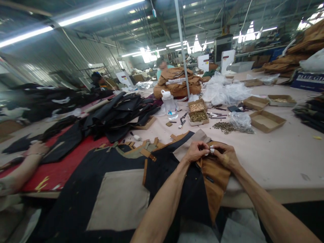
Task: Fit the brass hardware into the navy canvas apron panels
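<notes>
My left hand (196,152) and my right hand (226,156) meet at the upper part of a garment, both closed in a pinch. Between them the brown and black cloth is bunched up. White wrapping shows at some fingertips, and any small part held there is too hidden to make out. The black garment (174,189) spreads across the table edge, with a brown lining (215,182) turned outward below my right hand. A beige patch pocket (121,199) lies on its left part. Brown straps (148,153) lie along its upper edge.
Small boxes of metal fittings (198,116), a pile of loose fittings (224,127), a water bottle (169,106) and cardboard trays (267,120) stand beyond my hands. Dark cloth pieces (121,111) are heaped left. A co-worker's arm (27,165) rests at far left.
</notes>
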A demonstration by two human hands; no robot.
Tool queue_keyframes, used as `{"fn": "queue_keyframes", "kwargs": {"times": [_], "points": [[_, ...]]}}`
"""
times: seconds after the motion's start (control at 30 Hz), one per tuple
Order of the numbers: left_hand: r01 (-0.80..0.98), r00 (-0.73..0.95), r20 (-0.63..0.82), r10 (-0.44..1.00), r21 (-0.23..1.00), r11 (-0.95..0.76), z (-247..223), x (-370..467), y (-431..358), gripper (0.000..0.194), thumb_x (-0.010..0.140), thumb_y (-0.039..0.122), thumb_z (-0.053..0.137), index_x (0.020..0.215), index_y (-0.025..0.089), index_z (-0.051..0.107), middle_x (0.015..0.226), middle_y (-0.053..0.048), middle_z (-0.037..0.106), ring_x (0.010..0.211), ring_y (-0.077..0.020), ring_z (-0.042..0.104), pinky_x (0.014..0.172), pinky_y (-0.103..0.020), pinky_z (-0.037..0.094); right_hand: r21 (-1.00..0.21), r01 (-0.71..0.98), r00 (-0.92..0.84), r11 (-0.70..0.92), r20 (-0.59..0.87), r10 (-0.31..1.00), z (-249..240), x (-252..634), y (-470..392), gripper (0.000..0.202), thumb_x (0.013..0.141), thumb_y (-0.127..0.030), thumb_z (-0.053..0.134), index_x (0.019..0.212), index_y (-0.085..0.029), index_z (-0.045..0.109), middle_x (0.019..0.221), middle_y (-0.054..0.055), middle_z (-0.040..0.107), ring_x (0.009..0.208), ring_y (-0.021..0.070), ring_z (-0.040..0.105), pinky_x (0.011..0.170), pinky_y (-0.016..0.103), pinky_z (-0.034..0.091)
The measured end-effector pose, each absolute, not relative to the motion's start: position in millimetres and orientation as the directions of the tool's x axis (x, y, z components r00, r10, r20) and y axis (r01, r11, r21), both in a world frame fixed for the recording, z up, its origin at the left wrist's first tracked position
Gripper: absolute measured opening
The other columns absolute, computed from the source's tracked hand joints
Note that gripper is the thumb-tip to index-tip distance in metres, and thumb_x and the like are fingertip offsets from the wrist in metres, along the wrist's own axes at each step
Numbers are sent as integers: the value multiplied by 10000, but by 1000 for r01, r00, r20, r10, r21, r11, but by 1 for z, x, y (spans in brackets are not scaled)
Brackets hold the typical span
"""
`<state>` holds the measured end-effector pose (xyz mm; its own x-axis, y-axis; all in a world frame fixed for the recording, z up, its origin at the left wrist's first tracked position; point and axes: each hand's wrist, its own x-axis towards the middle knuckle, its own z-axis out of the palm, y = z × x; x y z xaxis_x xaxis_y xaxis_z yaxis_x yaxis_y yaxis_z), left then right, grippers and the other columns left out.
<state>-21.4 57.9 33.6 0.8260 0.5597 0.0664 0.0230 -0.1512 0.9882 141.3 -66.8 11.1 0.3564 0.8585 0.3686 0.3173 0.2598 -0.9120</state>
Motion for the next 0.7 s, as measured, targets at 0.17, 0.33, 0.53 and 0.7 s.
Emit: {"fn": "queue_keyframes", "kwargs": {"times": [0.17,0.33,0.53,0.7], "points": [[-5,819,81,568,991,-134,35,-20,55,386,692,358,849,932,82,726,742,-50,678,629,-111,580,630,-228,455,-915,335,348,224,342,873,8,141,-67,217,895,-352,648,1014,-211,763,922,55,756,778,211,698,717,310,565],[33,796,137,589,963,-269,36,-23,55,265,766,272,756,977,112,773,838,-69,718,735,-140,623,698,-238,471,-829,523,297,199,395,869,5,140,-67,176,847,-305,652,966,-205,735,827,37,727,668,189,640,647,299,504],[62,712,119,692,971,-231,34,-19,57,166,756,220,713,875,104,719,790,-45,695,696,-119,608,676,-220,476,-721,666,164,192,392,905,0,137,-65,210,733,-220,710,936,-213,658,732,6,658,630,181,586,605,280,438],[179,759,8,651,959,-221,63,-15,45,116,788,185,625,889,129,631,767,-38,688,643,-129,642,620,-223,491,-710,672,131,208,391,911,-1,139,-63,141,772,-221,684,892,-212,611,815,28,677,707,198,601,625,276,421]]}}
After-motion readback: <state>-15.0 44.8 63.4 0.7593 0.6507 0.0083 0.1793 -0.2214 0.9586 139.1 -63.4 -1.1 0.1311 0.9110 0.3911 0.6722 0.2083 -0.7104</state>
